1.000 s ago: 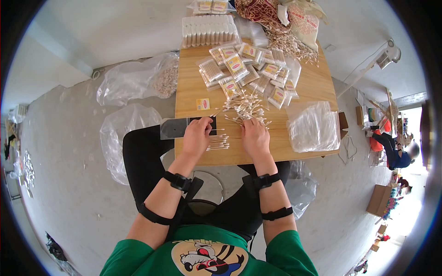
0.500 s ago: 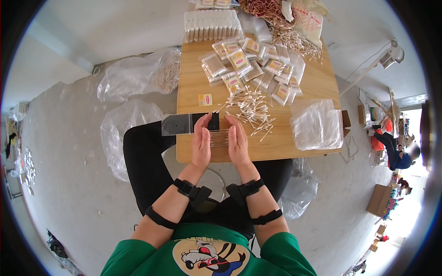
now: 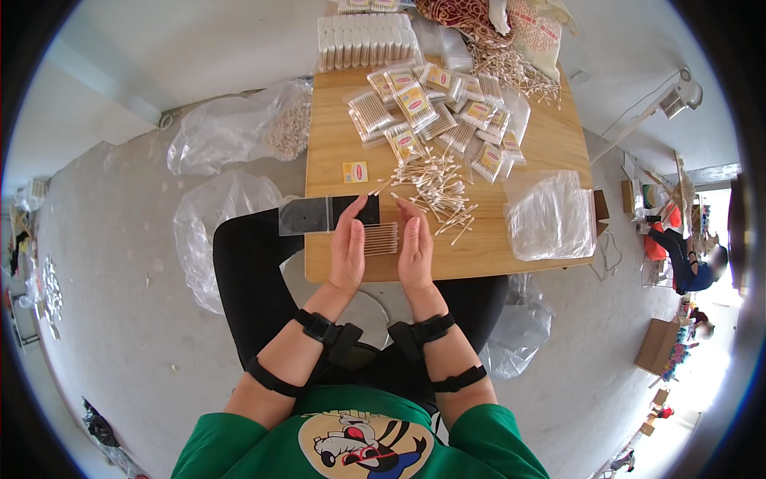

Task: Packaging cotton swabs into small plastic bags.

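A neat row of cotton swabs (image 3: 381, 239) lies crosswise on the table near its front edge, between my two hands. My left hand (image 3: 349, 249) stands on edge at the row's left ends, fingers stretched out. Facing it, my right hand (image 3: 415, 249) is also open, with a narrow gap between its palm and the right ends. Beneath my left fingertips is a black flat piece (image 3: 368, 209), with a clear plastic bag (image 3: 306, 216) sticking out to the left. A loose heap of cotton swabs (image 3: 435, 188) spreads just beyond my right fingertips.
Filled swab packets (image 3: 415, 106) are piled farther back on the wooden table (image 3: 335, 136). A small yellow card (image 3: 355, 172) lies at the left. Clear bags (image 3: 550, 217) are stacked at the right. Packed swab bundles (image 3: 367, 44) stand at the far left, and more loose swabs (image 3: 519, 73) far right.
My right hand has shifted slightly right, off the swab ends, so the gap between my palms is wider. My left hand has barely moved.
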The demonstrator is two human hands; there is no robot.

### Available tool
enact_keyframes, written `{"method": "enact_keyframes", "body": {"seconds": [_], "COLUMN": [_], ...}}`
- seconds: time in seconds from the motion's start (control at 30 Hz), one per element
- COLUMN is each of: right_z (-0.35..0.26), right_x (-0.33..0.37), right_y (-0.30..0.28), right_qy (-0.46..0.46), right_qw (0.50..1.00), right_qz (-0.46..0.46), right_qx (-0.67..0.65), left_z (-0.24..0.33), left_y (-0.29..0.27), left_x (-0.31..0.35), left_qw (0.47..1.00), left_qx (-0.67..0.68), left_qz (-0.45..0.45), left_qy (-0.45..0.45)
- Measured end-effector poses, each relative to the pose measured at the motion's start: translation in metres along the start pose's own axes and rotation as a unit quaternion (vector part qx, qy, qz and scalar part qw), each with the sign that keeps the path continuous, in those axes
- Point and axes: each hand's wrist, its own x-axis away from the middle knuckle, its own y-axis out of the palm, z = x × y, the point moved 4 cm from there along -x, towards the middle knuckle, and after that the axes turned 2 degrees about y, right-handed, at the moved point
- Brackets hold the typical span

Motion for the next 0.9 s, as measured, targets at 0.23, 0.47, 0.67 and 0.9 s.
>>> {"method": "enact_keyframes", "body": {"seconds": [0.23, 0.47, 0.67, 0.9], "right_z": [-0.021, -0.027, -0.032, -0.031], "right_x": [0.011, 0.016, 0.017, 0.016], "right_y": [-0.042, -0.038, -0.034, -0.034], "right_qy": [-0.067, -0.162, -0.171, -0.166], "right_qw": [0.970, 0.945, 0.940, 0.939], "right_qz": [-0.030, -0.062, -0.053, -0.044], "right_qx": [0.231, 0.276, 0.291, 0.297], "left_z": [0.014, 0.007, 0.006, 0.005], "left_y": [0.004, 0.008, 0.007, 0.007], "left_x": [0.013, 0.015, 0.015, 0.015], "left_qw": [0.817, 0.787, 0.780, 0.780], "left_qx": [-0.540, -0.579, -0.588, -0.590], "left_qz": [-0.145, -0.161, -0.168, -0.161], "left_qy": [0.142, 0.139, 0.130, 0.132]}}
